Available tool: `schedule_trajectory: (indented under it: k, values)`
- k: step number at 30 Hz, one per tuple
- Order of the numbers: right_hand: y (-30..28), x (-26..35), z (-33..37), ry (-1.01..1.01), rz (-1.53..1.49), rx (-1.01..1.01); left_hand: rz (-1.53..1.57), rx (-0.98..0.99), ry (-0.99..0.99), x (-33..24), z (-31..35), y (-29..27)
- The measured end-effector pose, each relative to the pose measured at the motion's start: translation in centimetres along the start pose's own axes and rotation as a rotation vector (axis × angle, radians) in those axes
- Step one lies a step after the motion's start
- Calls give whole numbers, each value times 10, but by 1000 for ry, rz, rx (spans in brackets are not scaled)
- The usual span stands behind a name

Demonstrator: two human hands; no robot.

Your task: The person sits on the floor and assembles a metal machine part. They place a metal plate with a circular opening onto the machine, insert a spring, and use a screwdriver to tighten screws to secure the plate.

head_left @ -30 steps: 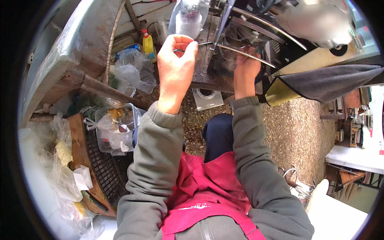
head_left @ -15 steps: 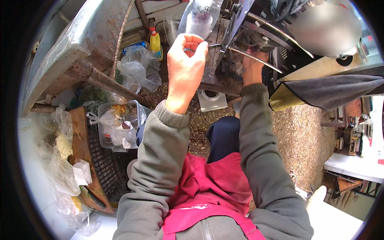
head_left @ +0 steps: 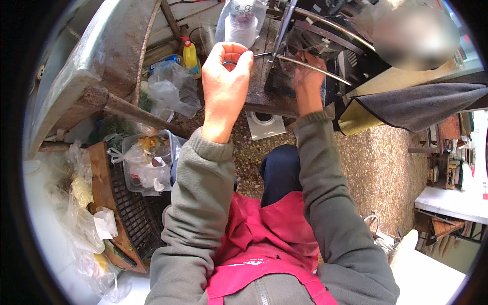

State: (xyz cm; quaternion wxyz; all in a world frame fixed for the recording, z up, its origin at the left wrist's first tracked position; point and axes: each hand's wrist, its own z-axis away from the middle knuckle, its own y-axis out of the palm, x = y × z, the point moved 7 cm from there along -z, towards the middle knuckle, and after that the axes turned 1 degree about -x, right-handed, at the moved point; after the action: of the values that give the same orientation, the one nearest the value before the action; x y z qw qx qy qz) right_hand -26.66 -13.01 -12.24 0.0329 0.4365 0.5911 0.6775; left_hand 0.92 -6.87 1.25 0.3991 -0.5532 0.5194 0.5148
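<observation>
My left hand (head_left: 224, 94) is raised palm inward, its fingers curled and pinched against the thumb. They close on a thin metal rod (head_left: 262, 54), which runs right toward a dark upright metal bar (head_left: 281, 35). My right hand (head_left: 309, 84) reaches into a dark metal frame machine (head_left: 335, 43), behind a shiny slanting rod (head_left: 317, 69). Its fingers are partly hidden and blurred, so what they touch cannot be made out. Beyond my left hand stands a stack of clear plastic cups (head_left: 240, 28) in a plastic bag, on a worn wooden bench (head_left: 264, 96).
A yellow bottle (head_left: 190, 53) with a red top and crumpled plastic bags (head_left: 173, 86) lie left of the bench. A grey bin (head_left: 175, 145) of waste stands beside a black crate (head_left: 132, 195). A grey cloth (head_left: 406, 107) hangs at right; a person is beyond.
The view has shifted slightly, so the bench and machine appear farther left. More of my right hand shows around the slanting rod. My left hand keeps its pinch on the thin rod.
</observation>
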Motion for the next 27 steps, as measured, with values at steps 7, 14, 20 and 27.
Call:
schedule_trajectory:
  k: [7,14,20,27]
  values:
    - [-15,39,52,45,163,23,13,5,33,0,-5,-7]
    - [-34,106,169,149,149,-71,6,360,-72,-6,37,13]
    - [8,151,232,286,64,89,40,709,-171,-17,141,28]
    - [65,145,282,402,252,308,292,550,-181,-46,186,-6]
